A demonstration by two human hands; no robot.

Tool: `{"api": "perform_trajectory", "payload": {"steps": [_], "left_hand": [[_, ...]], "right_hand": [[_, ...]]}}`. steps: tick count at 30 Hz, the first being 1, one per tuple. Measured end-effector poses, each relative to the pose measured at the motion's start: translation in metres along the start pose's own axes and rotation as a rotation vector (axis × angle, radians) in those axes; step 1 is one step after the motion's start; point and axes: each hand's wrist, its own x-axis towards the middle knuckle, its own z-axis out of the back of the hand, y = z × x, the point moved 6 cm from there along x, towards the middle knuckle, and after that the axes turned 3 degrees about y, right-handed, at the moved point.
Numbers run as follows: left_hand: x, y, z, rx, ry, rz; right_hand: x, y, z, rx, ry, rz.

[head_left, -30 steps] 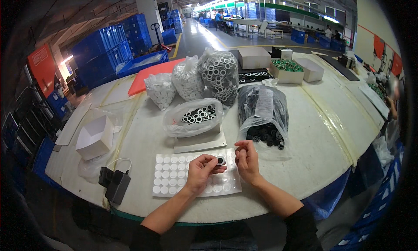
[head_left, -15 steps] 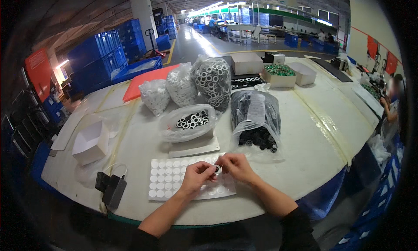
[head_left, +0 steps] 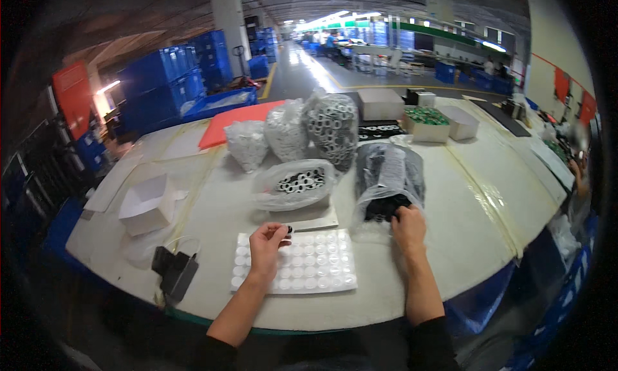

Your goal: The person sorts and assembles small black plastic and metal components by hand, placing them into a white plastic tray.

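Note:
My left hand [head_left: 265, 247] is closed, pinching a small dark round piece [head_left: 290, 229] between thumb and fingers. It hovers over the left part of a white sheet [head_left: 322, 260] set with rows of round white discs. To the right, my right hand [head_left: 410, 228] reaches to the mouth of a clear plastic bag [head_left: 372, 192] of black round parts [head_left: 381, 208]. Its fingertips are among those parts and blurred, so I cannot make out whether they grip one. Behind the sheet sits an open plastic bag [head_left: 266, 189] holding black and white rings [head_left: 302, 180].
Several full clear bags, including one of rings [head_left: 333, 126], stand behind the open one. An empty white box [head_left: 148, 207] and a black power adapter [head_left: 177, 274] lie on the left. At the back right is a box of green circuit boards [head_left: 428, 123].
My hands have parted. The right has moved right and forward to the bag of black parts; the left has shifted slightly left, still pinching a small piece. The whole view has shifted a little.

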Motion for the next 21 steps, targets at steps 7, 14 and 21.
{"api": "perform_trajectory", "payload": {"steps": [7, 14, 21], "left_hand": [[0.099, -0.03, 0.0, 0.609, 0.139, -0.181], [0.187, -0.007, -0.049, 0.994, 0.165, -0.211], [0.081, -0.075, 0.021, 1.094, 0.202, -0.473]], "right_hand": [[-0.005, 0.007, 0.002, 0.038, 0.117, 0.055], [-0.004, -0.004, -0.009, 0.073, 0.128, 0.049], [-0.005, -0.025, -0.001, 0.213, 0.339, 0.035]]}}
